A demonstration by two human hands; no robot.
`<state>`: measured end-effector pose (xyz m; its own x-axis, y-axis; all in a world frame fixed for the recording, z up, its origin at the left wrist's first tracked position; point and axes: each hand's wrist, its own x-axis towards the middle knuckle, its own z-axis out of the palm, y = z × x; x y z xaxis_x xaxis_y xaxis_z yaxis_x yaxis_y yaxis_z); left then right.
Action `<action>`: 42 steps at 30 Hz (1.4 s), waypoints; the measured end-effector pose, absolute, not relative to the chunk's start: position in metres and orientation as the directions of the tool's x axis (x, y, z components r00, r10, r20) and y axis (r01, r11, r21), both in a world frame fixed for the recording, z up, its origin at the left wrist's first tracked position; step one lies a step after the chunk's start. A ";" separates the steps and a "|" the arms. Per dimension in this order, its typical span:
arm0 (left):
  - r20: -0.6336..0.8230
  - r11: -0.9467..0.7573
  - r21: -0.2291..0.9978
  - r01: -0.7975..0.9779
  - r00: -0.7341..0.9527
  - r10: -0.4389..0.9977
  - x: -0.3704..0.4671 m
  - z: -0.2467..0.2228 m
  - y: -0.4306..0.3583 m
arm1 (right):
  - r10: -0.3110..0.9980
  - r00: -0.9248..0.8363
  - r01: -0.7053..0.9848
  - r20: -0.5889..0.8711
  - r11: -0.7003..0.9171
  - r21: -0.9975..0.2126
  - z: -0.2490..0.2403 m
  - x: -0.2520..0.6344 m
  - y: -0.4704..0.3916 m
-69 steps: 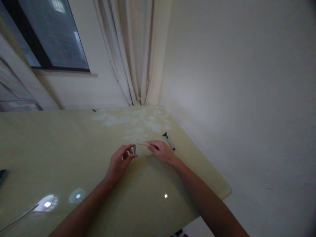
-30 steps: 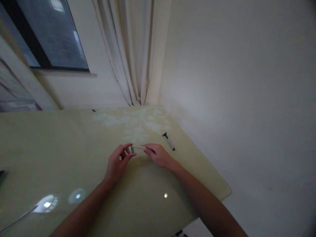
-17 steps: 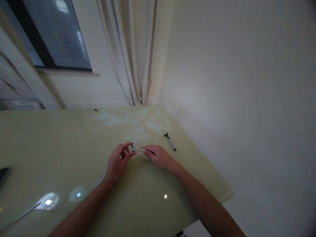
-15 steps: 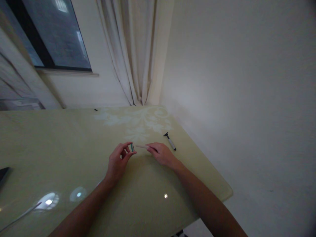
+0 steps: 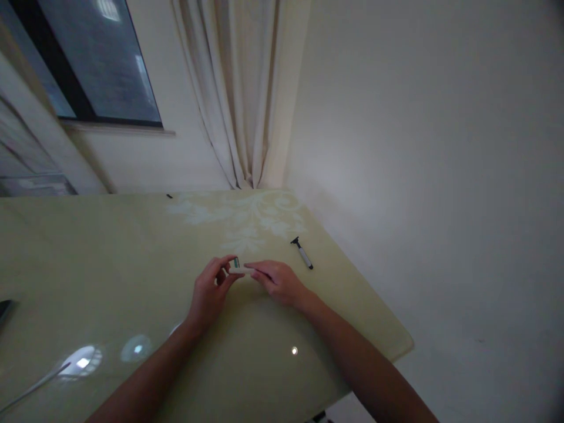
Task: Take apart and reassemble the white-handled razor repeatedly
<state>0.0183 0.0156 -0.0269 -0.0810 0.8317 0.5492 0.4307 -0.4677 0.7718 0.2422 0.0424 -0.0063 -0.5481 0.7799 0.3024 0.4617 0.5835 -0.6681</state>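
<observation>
My left hand (image 5: 212, 284) pinches a small teal-and-dark razor cartridge (image 5: 237, 262) upright between thumb and fingertips. From the right, my right hand (image 5: 278, 281) grips a thin pale stick (image 5: 241, 271) that points left. The stick's end lies across the lower part of the cartridge; whether the two touch, I cannot tell. Its other end is hidden in my right fingers. Beyond my right hand, a razor (image 5: 302, 254) with a grey-and-black handle and a narrow black head lies on the table.
The glossy pale green table (image 5: 110, 252) has its right edge along the wall (image 5: 418, 176). A tiny black piece (image 5: 169, 196) lies at the far edge. A dark object (image 5: 5, 308) is at the left, and a white cable (image 5: 35, 388) at the lower left. Curtains (image 5: 247, 106) hang behind.
My right hand has moved left and slightly down, bringing the pale stick from a gap beside the cartridge to across its lower part. My left hand has hardly moved.
</observation>
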 end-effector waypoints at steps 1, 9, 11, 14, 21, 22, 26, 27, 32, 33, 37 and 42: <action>0.551 -0.471 0.771 0.428 -0.080 0.830 0.018 -0.027 0.015 | 0.778 -0.556 0.472 0.293 0.585 -0.659 -0.007 0.242 0.042; 0.536 -0.464 0.789 0.403 -0.080 0.841 0.018 -0.027 0.016 | 0.797 -0.524 0.508 0.299 0.575 -0.641 -0.004 0.246 0.044; 0.535 -0.461 0.791 0.402 -0.089 0.840 0.018 -0.027 0.016 | 0.787 -0.547 0.516 0.285 0.585 -0.626 -0.004 0.246 0.044; 0.525 -0.446 0.796 0.409 -0.099 0.846 0.018 -0.027 0.016 | 0.829 -0.489 0.572 0.269 0.539 -0.618 -0.004 0.247 0.044; 0.535 -0.449 0.788 0.421 -0.107 0.838 0.017 -0.027 0.017 | 0.808 -0.525 0.547 0.267 0.560 -0.622 -0.001 0.245 0.042; 0.534 -0.446 0.791 0.419 -0.116 0.838 0.017 -0.027 0.017 | 0.827 -0.499 0.576 0.260 0.540 -0.614 -0.001 0.245 0.043; 0.526 -0.447 0.796 0.407 -0.101 0.844 0.017 -0.027 0.017 | 0.834 -0.472 0.553 0.284 0.531 -0.642 0.000 0.247 0.043; 0.526 -0.450 0.795 0.406 -0.092 0.846 0.017 -0.027 0.016 | 0.815 -0.498 0.519 0.295 0.553 -0.651 0.000 0.246 0.043; 0.553 -0.477 0.774 0.416 -0.079 0.829 0.018 -0.027 0.015 | 0.819 -0.503 0.568 0.277 0.554 -0.608 0.000 0.244 0.042; 0.559 -0.484 0.769 0.417 -0.073 0.826 0.018 -0.027 0.014 | 0.833 -0.477 0.591 0.280 0.540 -0.599 0.000 0.244 0.043; 0.573 -0.498 0.758 0.422 -0.065 0.817 0.018 -0.028 0.015 | 0.809 -0.502 0.553 0.308 0.573 -0.605 0.000 0.246 0.043; 0.551 -0.465 0.774 0.431 -0.095 0.829 0.015 -0.029 0.017 | 0.830 -0.486 0.600 0.274 0.545 -0.585 -0.001 0.246 0.043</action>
<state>0.0150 0.0173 -0.0295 -0.0954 0.8288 0.5513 0.4306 -0.4650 0.7736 0.2462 0.0432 -0.0010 -0.4862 0.8299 0.2736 0.6004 0.5448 -0.5854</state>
